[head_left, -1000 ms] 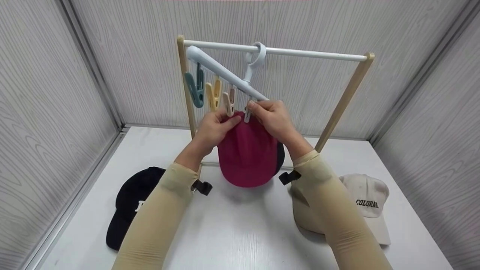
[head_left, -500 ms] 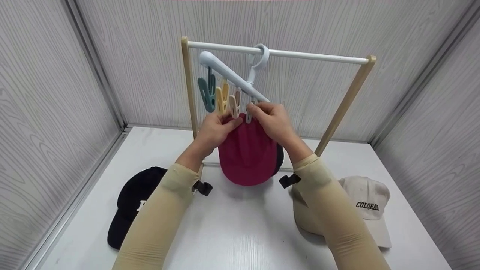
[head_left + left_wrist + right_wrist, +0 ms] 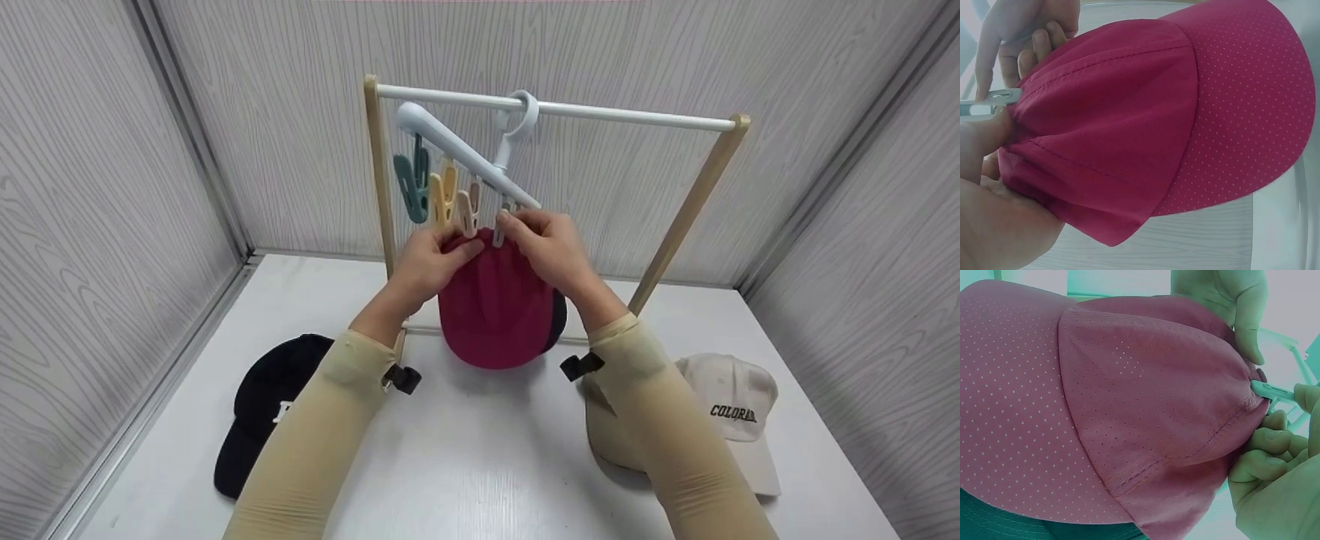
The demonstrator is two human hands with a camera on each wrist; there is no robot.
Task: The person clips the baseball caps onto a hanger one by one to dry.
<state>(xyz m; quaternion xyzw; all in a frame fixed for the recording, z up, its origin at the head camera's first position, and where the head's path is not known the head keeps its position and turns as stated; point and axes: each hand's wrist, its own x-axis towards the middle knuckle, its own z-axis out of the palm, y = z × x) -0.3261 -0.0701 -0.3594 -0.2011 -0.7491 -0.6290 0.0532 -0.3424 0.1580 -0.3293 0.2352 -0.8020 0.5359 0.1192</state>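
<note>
A magenta cap (image 3: 495, 307) with a dotted brim hangs brim-down from a pale clothespin (image 3: 499, 232) on the light blue hanger (image 3: 457, 150). My left hand (image 3: 426, 266) pinches the cap's gathered crown, thumb in front. The handle of that pale clothespin is between the thumb and fingers of my right hand (image 3: 553, 244); its tip overlaps the crown fabric in the right wrist view (image 3: 1264, 389). Teal (image 3: 412, 187), yellow (image 3: 443, 196) and pale pink (image 3: 469, 210) clothespins hang to the left. Behind the magenta cap, a dark cap (image 3: 558, 319) is mostly hidden.
The hanger hooks over the white bar (image 3: 615, 112) of a wooden-legged rack. A black cap (image 3: 262, 405) lies at the left of the white table (image 3: 465, 465). At the right lie a cream cap (image 3: 731, 394) with lettering and an olive-beige cap (image 3: 611, 427), partly behind my forearm.
The hanger's left end and its clothespins have swung slightly right since a second ago. Both hands keep their hold on the cap and the pale clothespin, and the last half second shows hardly any movement.
</note>
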